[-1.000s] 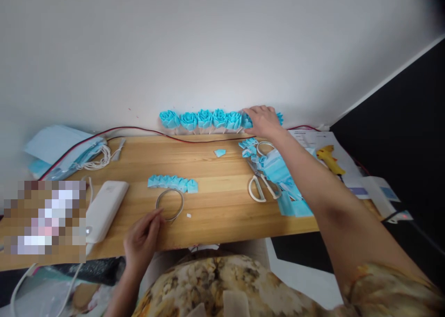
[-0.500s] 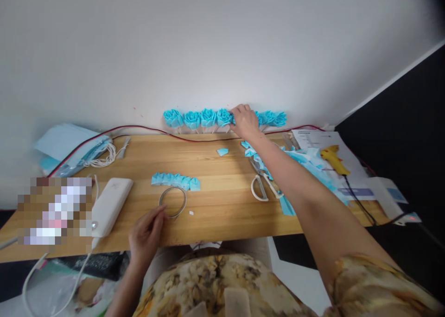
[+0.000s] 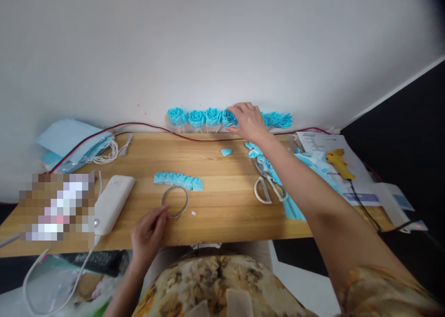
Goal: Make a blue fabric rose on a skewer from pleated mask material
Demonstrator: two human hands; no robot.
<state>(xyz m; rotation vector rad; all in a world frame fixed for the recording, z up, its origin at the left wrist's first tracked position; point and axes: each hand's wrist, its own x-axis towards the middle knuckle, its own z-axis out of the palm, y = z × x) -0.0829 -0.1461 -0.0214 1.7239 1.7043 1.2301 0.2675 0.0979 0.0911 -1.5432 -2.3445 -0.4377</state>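
My right hand (image 3: pixel 247 120) reaches to the back of the wooden table (image 3: pixel 215 206) and rests on a row of blue paper roses (image 3: pixel 205 117) leaning against the white wall; its fingers curl over one rose in the row. My left hand (image 3: pixel 149 236) sits at the table's front edge, fingertips touching a thin metal ring (image 3: pixel 174 201). A strip of folded blue paper petals (image 3: pixel 178 180) lies just behind the ring.
White-handled scissors (image 3: pixel 267 187) lie right of centre beside a heap of blue paper scraps (image 3: pixel 295 168). A yellow glue gun (image 3: pixel 339 164) rests on papers at the right. A white power bank (image 3: pixel 113 203) and cables lie at the left.
My right hand has slid left along the rose row, then eased slightly right. The left hand has stayed by the ring. The camera view has shifted a little.
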